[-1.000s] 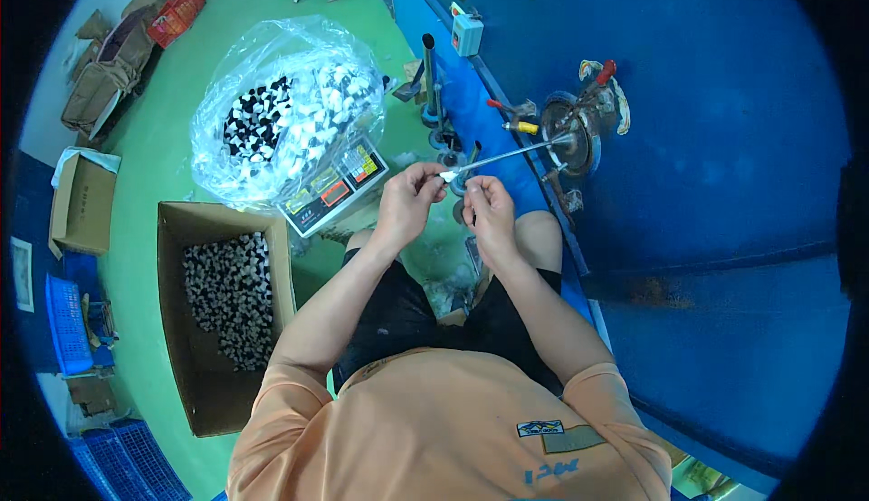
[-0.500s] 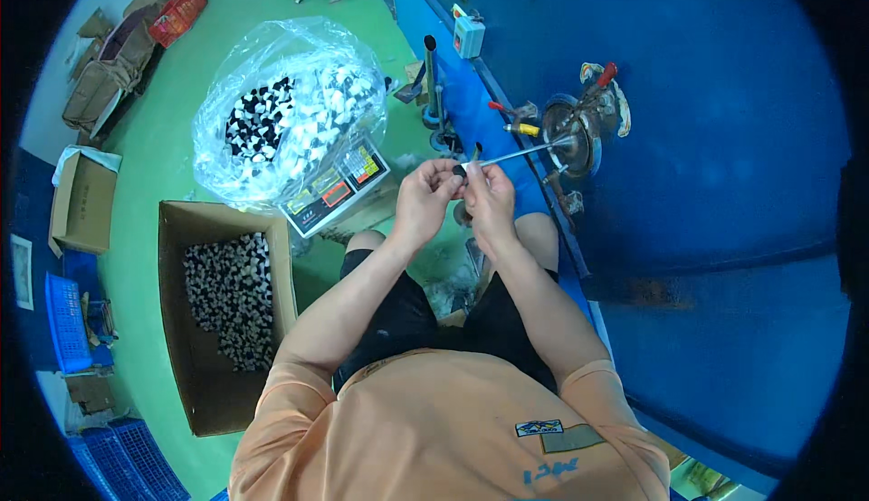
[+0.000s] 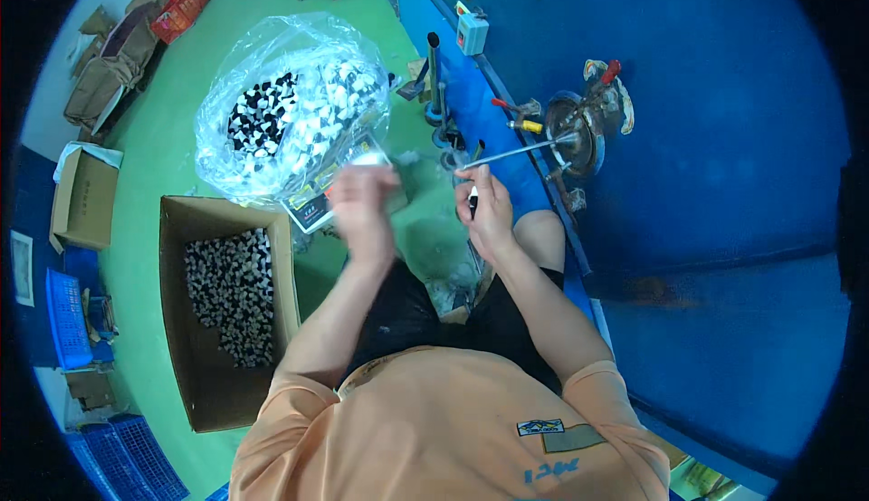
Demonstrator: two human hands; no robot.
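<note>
My right hand is closed on a small black-and-white piece, just below the tip of a thin metal rod. My left hand is smeared by motion in front of the scale, so its fingers and anything in them cannot be made out. Behind it, a large clear plastic bag full of small black and white pieces rests on the scale. At the left stands an open cardboard box, partly filled with similar black-and-white pieces.
The rod runs to a round metal fixture with red-handled clamps on the blue machine at my right. An upright metal pipe stands beside it. Blue crates and another cardboard box line the far left.
My hands have come apart. The left one has moved left and slightly down, toward the scale, while the right stays below the rod with a black-and-white piece.
</note>
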